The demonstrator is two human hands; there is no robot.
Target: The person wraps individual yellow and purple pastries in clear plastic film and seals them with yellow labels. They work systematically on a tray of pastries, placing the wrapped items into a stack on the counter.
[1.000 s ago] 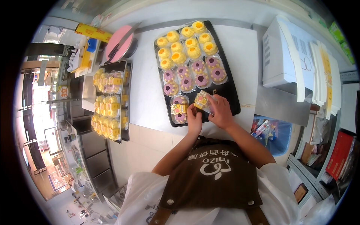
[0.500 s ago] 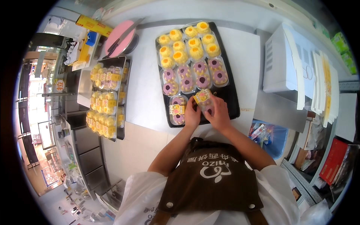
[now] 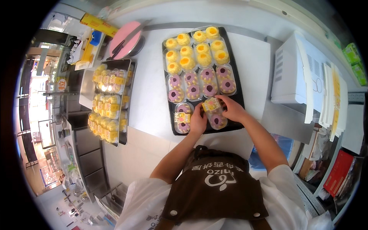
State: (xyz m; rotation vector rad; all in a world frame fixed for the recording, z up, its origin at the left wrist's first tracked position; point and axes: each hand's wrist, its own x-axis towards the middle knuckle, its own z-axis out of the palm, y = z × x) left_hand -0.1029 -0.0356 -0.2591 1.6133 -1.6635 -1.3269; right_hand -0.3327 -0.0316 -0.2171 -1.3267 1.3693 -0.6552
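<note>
Two purple cakes with dark centres sit in a clear plastic cake box (image 3: 217,122) with a yellow printed paper band (image 3: 212,104) across its upper part. My left hand (image 3: 197,123) closes on its left side at the band's edge. From the right, my right hand (image 3: 233,109) grips the band's other end, fingers bent over the box. Both hands are over the near part of a black tray (image 3: 238,89). Left of them lies another banded cake box (image 3: 183,118). Farther up the tray are unbanded boxes of purple cakes (image 3: 209,89) and yellow cakes (image 3: 203,58).
At the left, another dark tray (image 3: 123,115) carries banded yellow cake boxes (image 3: 106,106). Behind it stands a pink round turntable (image 3: 124,40) with a long knife (image 3: 130,34) across it. A white appliance (image 3: 289,73) is on the right, above a blue bin (image 3: 281,145).
The cake box in my hands has turned more upright and sits lower on the tray. My right hand has shifted up and right, uncovering its near cake. The whole view has shifted slightly.
</note>
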